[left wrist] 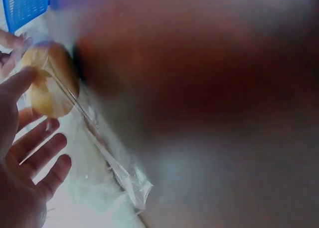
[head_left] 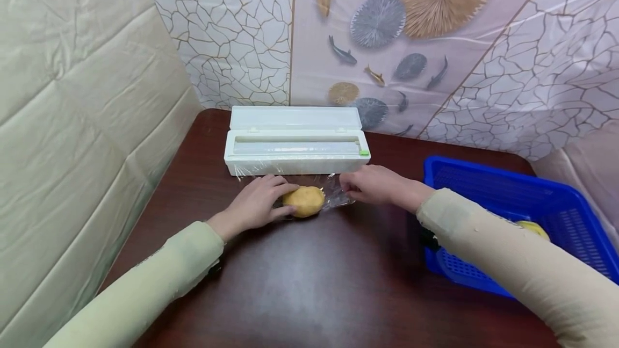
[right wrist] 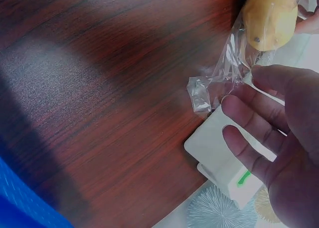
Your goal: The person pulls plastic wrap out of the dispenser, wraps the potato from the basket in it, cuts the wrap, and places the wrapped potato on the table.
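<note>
A yellow potato (head_left: 304,201) lies on clear cling film (head_left: 333,197) in front of a white wrap dispenser (head_left: 297,166). My left hand (head_left: 258,202) holds the potato from its left side, thumb and index finger at its skin. In the left wrist view the other fingers spread loosely, and film (left wrist: 127,180) stretches across the potato (left wrist: 50,98). To the right, my right hand (head_left: 371,183) pinches the film's loose end between thumb and index finger. Crumpled film (right wrist: 200,96) sticks out past those fingertips in the right wrist view.
The dispenser's lid (head_left: 295,118) stands raised at the back, with a green slider (head_left: 364,153) at its right end. A blue basket (head_left: 551,189) sits on the right under my forearm, with something yellow (head_left: 534,229) inside. Patterned cloth hangs behind the dark wooden table (head_left: 300,294).
</note>
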A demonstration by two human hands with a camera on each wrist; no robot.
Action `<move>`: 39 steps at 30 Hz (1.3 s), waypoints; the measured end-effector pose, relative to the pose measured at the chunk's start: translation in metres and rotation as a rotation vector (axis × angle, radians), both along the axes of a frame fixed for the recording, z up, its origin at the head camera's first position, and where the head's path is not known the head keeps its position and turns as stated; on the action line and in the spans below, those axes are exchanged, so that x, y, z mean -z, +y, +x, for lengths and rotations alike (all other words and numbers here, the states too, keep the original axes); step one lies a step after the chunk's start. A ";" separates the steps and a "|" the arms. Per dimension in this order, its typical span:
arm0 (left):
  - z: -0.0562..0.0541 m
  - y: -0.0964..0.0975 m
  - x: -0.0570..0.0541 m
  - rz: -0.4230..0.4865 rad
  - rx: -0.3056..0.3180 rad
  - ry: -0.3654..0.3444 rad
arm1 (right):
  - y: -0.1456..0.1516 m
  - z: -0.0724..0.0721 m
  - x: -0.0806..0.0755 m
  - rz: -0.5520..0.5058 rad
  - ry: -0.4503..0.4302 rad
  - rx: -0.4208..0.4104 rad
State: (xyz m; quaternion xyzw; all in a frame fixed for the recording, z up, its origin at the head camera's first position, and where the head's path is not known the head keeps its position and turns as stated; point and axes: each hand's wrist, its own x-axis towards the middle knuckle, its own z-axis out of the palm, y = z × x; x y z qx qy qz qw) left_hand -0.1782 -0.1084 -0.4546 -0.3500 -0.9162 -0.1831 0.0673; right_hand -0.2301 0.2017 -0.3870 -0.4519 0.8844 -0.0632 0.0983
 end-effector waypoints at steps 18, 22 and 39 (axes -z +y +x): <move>-0.029 -0.004 -0.020 -0.039 0.025 -0.235 | -0.031 0.046 -0.006 0.009 0.298 -0.169; -0.031 -0.005 -0.020 -0.054 0.031 -0.240 | -0.036 0.043 0.005 0.041 0.224 -0.114; -0.033 -0.008 -0.014 -0.086 0.046 -0.154 | -0.047 0.026 0.026 0.006 0.171 -0.067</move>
